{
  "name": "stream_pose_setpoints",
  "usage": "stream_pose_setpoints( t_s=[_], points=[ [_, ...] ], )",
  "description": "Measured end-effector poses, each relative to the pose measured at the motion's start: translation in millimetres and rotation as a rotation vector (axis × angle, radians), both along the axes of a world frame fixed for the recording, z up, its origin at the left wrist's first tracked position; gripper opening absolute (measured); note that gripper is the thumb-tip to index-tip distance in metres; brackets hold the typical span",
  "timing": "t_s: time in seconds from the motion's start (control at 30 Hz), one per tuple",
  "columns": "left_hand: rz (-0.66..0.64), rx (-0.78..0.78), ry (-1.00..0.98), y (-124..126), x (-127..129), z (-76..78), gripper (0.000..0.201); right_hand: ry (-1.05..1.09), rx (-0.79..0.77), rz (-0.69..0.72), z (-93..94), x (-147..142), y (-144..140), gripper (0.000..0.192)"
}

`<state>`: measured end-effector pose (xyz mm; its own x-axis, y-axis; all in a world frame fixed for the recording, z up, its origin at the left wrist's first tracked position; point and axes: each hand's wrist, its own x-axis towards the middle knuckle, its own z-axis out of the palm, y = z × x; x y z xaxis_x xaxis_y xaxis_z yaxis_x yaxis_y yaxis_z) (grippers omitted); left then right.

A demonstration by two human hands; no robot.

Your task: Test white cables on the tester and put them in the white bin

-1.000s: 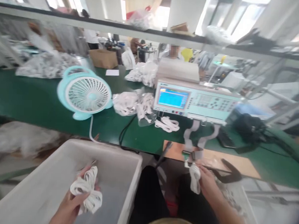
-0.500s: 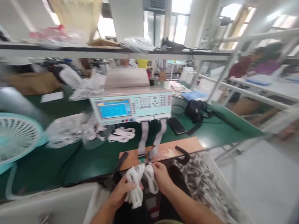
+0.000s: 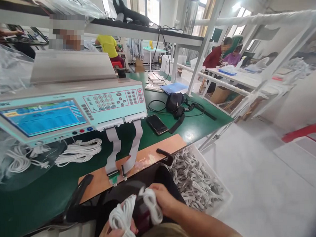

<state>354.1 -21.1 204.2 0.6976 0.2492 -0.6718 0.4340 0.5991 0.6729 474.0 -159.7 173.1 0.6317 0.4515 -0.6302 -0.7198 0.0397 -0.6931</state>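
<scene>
My left hand (image 3: 115, 231), low in the view, is closed around a bundle of coiled white cable (image 3: 123, 217). Close by on the right, my right hand (image 3: 161, 198) grips a smaller white cable coil (image 3: 152, 205) near its upper end. Both coils hang over my lap, apart from each other. Just beyond my hands, a small green circuit board (image 3: 114, 178) with connectors lies at the edge of an orange-brown board (image 3: 100, 182). Two grey ribbon cables (image 3: 112, 151) run from it up to a light blue tester (image 3: 108, 113) with a lit screen.
A white bin (image 3: 226, 204) full of coiled cables stands to the right of my lap. On the green table (image 3: 199, 123) lie a phone (image 3: 157, 124), a black pouch (image 3: 175, 103) and white cable coils (image 3: 80, 152). Other people (image 3: 107, 46) sit farther back.
My view has swung to the right and closer to the tester. My right hand and its coil have drawn back from the connectors toward my lap; both hands still hold cable.
</scene>
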Motion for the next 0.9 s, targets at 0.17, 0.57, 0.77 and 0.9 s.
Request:
stream_pose_setpoints(
  t_s=[0.17,0.57,0.77,0.9],
  points=[
    [-0.002,-0.143,-0.11,-24,16,15.7,0.085,-0.137,-0.239,-0.183,-20.7,78,-98,0.024],
    [0.027,0.071,-0.054,-40,44,-11.2,0.064,-0.564,0.044,0.447,16.1,-1,-43,0.035],
    [-0.059,0.298,-0.032,-36,34,-25.1,0.047,-0.398,0.206,0.51,2.6,-13,-20,0.028],
    [-0.058,0.301,-0.043,-32,27,-28.6,0.048,-0.395,0.117,0.457,-9.1,-25,-12,0.026]
  ],
)
